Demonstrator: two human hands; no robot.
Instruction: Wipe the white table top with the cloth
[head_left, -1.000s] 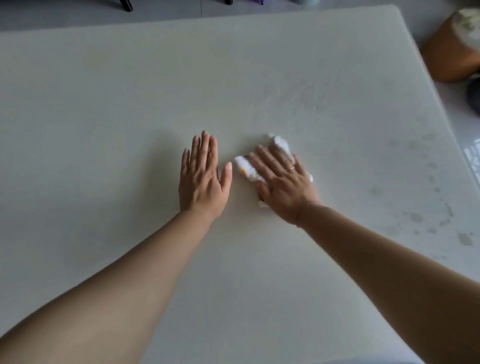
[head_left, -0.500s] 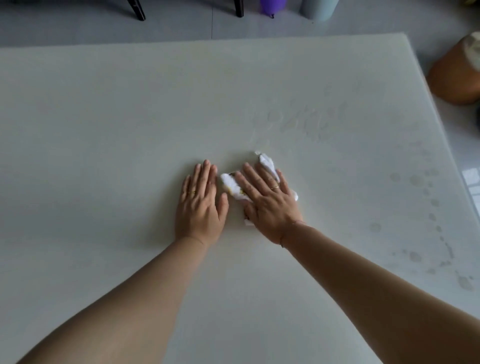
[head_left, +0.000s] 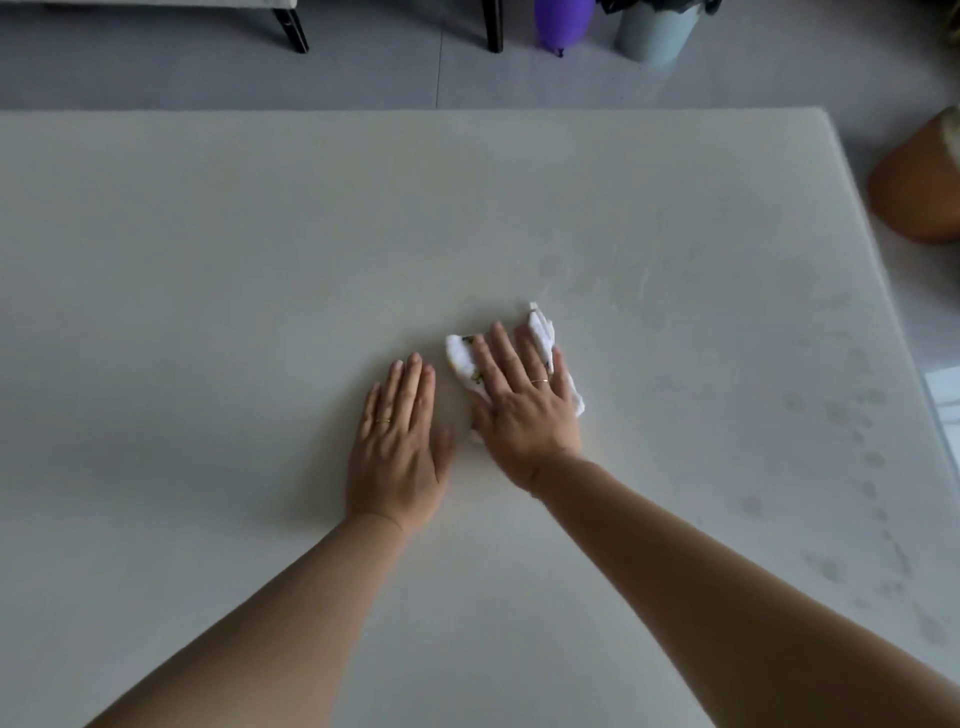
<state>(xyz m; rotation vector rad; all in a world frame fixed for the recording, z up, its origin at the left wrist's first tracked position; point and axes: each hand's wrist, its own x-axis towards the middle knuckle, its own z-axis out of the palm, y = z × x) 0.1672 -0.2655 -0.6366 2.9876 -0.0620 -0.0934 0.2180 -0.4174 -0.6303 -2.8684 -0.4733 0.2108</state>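
Observation:
A small white cloth (head_left: 460, 354) with a little yellow print lies near the middle of the white table top (head_left: 208, 249). My right hand (head_left: 522, 408) lies flat on the cloth with straight fingers and presses it to the table; most of the cloth is hidden under the palm. Just to its left, my left hand (head_left: 400, 447) rests flat on the bare table, fingers straight, not touching the cloth. Faint damp streaks show beyond the cloth, and a trail of grey spots (head_left: 836, 413) runs down the right side of the table.
Beyond the table's far edge are grey floor, dark chair legs (head_left: 291, 28), a purple balloon (head_left: 563, 21) and a pale grey pot (head_left: 652, 31). A brown rounded object (head_left: 919, 192) stands on the floor off the table's right edge.
The view has tilted up, showing more floor beyond the far edge. Both hands and the cloth sit lower in view, and the right hand has shifted slightly left with the cloth.

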